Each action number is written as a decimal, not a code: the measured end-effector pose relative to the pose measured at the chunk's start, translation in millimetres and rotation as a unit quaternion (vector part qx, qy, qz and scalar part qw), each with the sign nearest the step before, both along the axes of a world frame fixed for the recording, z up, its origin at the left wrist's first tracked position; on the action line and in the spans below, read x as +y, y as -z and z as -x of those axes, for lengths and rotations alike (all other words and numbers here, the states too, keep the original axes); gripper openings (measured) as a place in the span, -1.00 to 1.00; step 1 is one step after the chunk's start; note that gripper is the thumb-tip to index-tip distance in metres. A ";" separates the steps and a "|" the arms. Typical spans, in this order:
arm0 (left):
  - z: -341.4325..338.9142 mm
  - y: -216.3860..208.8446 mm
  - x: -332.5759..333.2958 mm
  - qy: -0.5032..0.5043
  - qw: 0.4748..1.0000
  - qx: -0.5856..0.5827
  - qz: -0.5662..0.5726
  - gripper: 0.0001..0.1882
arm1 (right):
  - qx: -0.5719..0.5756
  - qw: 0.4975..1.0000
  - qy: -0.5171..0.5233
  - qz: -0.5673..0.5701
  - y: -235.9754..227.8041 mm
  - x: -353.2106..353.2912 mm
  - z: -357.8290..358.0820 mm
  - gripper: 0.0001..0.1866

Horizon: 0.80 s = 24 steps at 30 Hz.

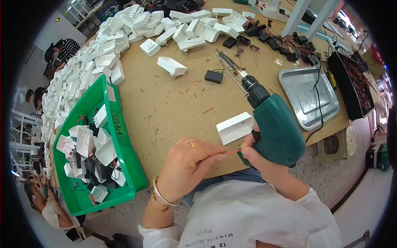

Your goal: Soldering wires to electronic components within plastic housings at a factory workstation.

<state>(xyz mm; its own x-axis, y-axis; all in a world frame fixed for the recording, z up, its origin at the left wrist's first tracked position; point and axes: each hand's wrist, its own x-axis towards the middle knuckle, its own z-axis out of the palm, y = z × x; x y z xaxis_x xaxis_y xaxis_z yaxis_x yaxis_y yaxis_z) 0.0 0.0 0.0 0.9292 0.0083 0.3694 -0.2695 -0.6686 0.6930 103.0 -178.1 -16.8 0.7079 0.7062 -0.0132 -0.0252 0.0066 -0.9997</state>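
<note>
My left hand (pixel 182 163) is closed, with thumb and forefinger pinching a thin red wire (pixel 231 152). The wire stretches across to the fingertips of my right hand (pixel 264 163), where a small dark green piece shows at its end. My right hand is also wrapped round a green soldering gun (pixel 278 128); its metal tip (pixel 228 61) and thin feed tube point away, up over the table. Just beyond my hands, a white plastic housing (pixel 234 128) lies with its hollow side up. The gun's body hides part of my right hand.
Left stands a green bin (pixel 128 165) of housings with wires. White housings (pixel 136 25) are heaped at the far left. A black box (pixel 214 76) and a lone housing (pixel 171 66) lie mid-table. A metal tray (pixel 308 97), crossed by a cable, and a black bin (pixel 351 87) are right.
</note>
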 end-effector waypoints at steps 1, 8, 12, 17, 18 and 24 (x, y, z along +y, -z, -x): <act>1.0 -6.9 -2.7 -0.026 0.988 0.113 0.103 -0.83 | -0.007 1.000 -0.002 -0.003 -1.4 -0.8 -1.3 -0.94; 11.8 -10.6 2.0 -0.016 0.930 0.243 0.275 -0.93 | 0.000 0.995 -0.093 0.023 5.5 -10.3 -4.3 -0.54; 8.3 -16.7 0.3 -0.004 0.937 0.289 0.195 -0.92 | 0.008 0.991 -0.122 -0.044 14.3 -14.9 -6.5 -0.56; 7.0 -18.3 2.3 -0.059 0.925 0.345 0.149 -0.91 | -0.030 0.993 -0.098 -0.060 19.5 -25.4 -7.9 -0.53; 4.5 -17.6 1.2 -0.059 0.924 0.346 0.147 -0.91 | -0.028 0.993 -0.098 -0.062 20.2 -27.1 -10.2 -0.53; -19.5 22.7 -38.4 -0.212 0.967 0.122 0.072 -0.91 | 0.018 0.988 0.114 -0.106 20.3 -44.9 -22.3 -0.56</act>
<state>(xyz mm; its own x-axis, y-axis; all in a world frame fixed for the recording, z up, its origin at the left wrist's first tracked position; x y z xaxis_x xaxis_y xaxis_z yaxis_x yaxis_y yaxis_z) 19.5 -38.4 -22.7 0.8900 0.4435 0.1055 0.1922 -0.5748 0.7954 125.3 -223.0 -37.0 0.8505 0.5184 0.0891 -0.0348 0.2246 -0.9738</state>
